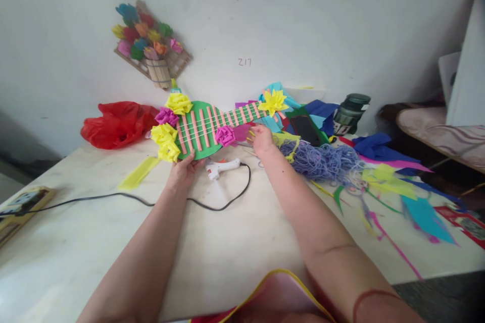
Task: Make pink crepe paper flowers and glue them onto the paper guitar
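Pale table [227,242], white glue gun [223,166] (black cord [94,197] trailing left), purple yarn [322,161], red bag [117,123]

Both bare forearms extend forward from the bottom edge, converging slightly. Left grip [185,171]: back of hand up, fingers curled closed away from camera, thumb out to the right. Right grip [262,140]: further out and higher, wrist straight, fingers bent in leftward, pinched closed.

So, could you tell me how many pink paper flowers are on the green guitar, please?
2. One pink flower sits at the guitar body's left edge; the other is near the neck. The back is hidden.
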Demonstrator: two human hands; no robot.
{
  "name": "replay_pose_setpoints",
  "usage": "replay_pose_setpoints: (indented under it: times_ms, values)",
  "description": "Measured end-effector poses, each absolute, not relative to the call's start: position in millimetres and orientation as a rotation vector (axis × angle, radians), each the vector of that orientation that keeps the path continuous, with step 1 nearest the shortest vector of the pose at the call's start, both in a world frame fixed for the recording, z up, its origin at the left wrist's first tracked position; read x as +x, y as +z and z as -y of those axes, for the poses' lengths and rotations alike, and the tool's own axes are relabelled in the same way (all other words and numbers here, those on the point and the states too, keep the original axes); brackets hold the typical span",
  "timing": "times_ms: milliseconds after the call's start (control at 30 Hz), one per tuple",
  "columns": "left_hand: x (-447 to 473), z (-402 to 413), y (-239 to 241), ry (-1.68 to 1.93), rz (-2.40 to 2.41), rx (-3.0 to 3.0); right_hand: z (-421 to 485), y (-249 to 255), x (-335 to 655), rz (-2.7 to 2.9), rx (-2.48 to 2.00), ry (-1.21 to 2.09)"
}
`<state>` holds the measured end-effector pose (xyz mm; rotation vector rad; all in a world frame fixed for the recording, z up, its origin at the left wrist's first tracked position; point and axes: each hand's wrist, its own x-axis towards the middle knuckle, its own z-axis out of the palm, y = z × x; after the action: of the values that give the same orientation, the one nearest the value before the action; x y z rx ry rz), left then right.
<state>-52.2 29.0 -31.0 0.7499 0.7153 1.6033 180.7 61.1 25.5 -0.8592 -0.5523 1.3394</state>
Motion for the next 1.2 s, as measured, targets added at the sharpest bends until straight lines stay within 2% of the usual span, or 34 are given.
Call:
replay_pose_setpoints:
  times_ms: [133, 300, 900, 1200]
  values:
    - [-52, -29, -31, 1.609, -0.709, 0.761, -69, 16, 185, 0.514, -1.109, 1.153]
    - [-53, -31, -33, 1.612, -0.697, 0.75, -73, 11, 189, 0.619, -1.165, 1.048]
    - [-52, -32, -34, 1.613, -0.723, 0.787, -55, 16, 183, 1.17, -1.116, 1.216]
    - [-51, -32, -35, 1.611, -0.739, 0.819, -53, 12, 179, 1.227, -1.166, 1.234]
